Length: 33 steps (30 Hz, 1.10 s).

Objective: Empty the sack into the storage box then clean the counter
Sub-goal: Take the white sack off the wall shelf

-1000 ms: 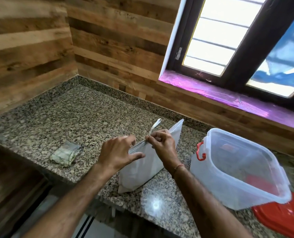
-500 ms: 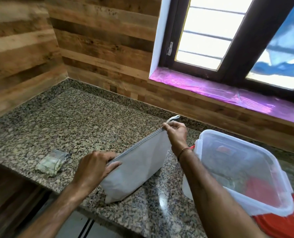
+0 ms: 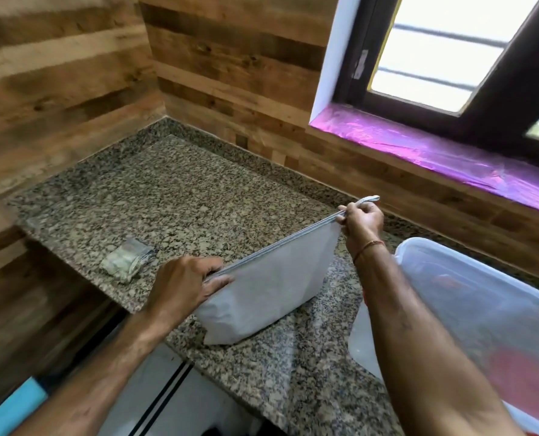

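Observation:
A white zip sack stands on the speckled granite counter, its top edge running from near left up to far right. My left hand pinches the near end of that edge. At the far end my right hand grips the zip's pull tab, whose strap sticks out past my fingers. The clear plastic storage box sits open on the right, close behind my right forearm, with something red showing through its wall.
A small folded cloth lies on the counter left of the sack. Wood-panelled walls close off the corner at the back and left. A window sill with purple film runs along the back right. The counter's front edge is below my left hand.
My right hand has drawn the zip pull along the sack's top from the middle to the far end. My left hand slid to the near end. The camera view has swung rightward.

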### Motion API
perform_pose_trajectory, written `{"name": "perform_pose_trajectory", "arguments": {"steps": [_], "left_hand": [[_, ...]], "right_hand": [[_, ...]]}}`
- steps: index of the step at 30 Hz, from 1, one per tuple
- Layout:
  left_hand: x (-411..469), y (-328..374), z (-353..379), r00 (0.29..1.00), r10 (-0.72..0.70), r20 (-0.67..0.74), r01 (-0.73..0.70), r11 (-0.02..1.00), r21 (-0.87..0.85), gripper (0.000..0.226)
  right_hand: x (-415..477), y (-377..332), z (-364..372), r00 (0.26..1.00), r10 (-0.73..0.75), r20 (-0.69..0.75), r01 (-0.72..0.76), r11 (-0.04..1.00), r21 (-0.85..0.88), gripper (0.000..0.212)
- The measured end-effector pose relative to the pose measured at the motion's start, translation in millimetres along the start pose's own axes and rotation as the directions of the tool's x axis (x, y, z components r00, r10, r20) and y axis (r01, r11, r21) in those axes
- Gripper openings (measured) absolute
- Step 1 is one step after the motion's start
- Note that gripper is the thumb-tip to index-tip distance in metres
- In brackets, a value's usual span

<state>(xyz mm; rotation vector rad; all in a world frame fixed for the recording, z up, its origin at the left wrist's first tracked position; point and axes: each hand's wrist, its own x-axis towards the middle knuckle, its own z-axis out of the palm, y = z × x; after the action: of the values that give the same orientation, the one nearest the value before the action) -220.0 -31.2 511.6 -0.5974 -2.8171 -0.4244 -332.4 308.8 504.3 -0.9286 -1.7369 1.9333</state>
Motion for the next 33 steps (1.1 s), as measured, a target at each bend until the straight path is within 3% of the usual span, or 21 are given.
{"name": "perform_pose_trajectory", "arguments": {"steps": [6, 8, 10, 13, 15, 16, 18, 20, 23, 27, 31, 33], "left_hand": [[-17.8, -6.8, 3.0, 0.993, -0.112, -0.039, 0.105, 0.985, -0.136, 0.023], [-33.2, -14.5, 7.4, 0.969, -0.248, 0.006, 0.239, 0.928, -0.287, 0.037], [-53.2, -19.6, 14.8, 0.932, -0.344, 0.111, 0.351, 0.788, -0.506, 0.052], [-68.6, -14.5, 26.5, 0.873, -0.446, 0.199, 0.425, 0.492, -0.76, 0.067], [-65.3, -5.7, 30.8, 0.852, -0.485, 0.196, 0.424, 0.421, -0.802, 0.052], [-61.6, -1.3, 30.3, 0.851, -0.483, 0.207, 0.423, 0.395, -0.816, 0.054], [-58.6, 6.4, 31.3, 0.86, -0.464, 0.21, 0.413, 0.395, -0.821, 0.078], [-54.7, 12.7, 32.1, 0.854, -0.493, 0.169, 0.439, 0.506, -0.742, 0.089], [-42.9, 22.9, 36.1, 0.85, -0.524, 0.062, 0.445, 0.648, -0.618, 0.069], [-36.8, 34.9, 33.8, 0.795, -0.602, 0.065, 0.473, 0.55, -0.688, 0.041], [-49.3, 23.4, 31.8, 0.731, -0.669, 0.132, 0.49, 0.38, -0.785, 0.034], [-53.1, 18.3, 29.9, 0.722, -0.676, 0.152, 0.491, 0.345, -0.8, 0.029]], "right_hand": [[-4.6, -0.7, 2.5, 0.983, 0.139, 0.122, -0.138, 0.99, -0.013, 0.009], [-3.5, -1.5, -1.6, 0.944, 0.254, 0.21, -0.255, 0.967, -0.023, 0.013], [-4.0, -1.3, -6.5, 0.876, 0.369, 0.312, -0.377, 0.926, -0.035, 0.027], [-9.4, 2.6, -6.0, 0.809, 0.407, 0.425, -0.435, 0.9, -0.033, 0.043], [-15.2, 4.7, 0.2, 0.801, 0.369, 0.471, -0.418, 0.908, 0.0, 0.055], [-18.4, 5.4, 3.4, 0.796, 0.347, 0.495, -0.413, 0.91, 0.027, 0.055], [-27.1, 6.3, 6.6, 0.794, 0.29, 0.534, -0.381, 0.922, 0.067, 0.04], [-30.7, 10.8, 7.4, 0.797, 0.243, 0.553, -0.329, 0.942, 0.06, 0.019], [-35.0, 13.9, 7.5, 0.837, 0.187, 0.514, -0.25, 0.967, 0.056, 0.012], [-38.3, 11.4, 7.8, 0.872, 0.182, 0.454, -0.225, 0.973, 0.041, 0.012], [-34.2, 4.3, 0.2, 0.905, 0.209, 0.37, -0.238, 0.971, 0.033, 0.016], [-30.9, 3.0, -4.2, 0.92, 0.219, 0.324, -0.232, 0.973, 0.002, 0.02]]}}
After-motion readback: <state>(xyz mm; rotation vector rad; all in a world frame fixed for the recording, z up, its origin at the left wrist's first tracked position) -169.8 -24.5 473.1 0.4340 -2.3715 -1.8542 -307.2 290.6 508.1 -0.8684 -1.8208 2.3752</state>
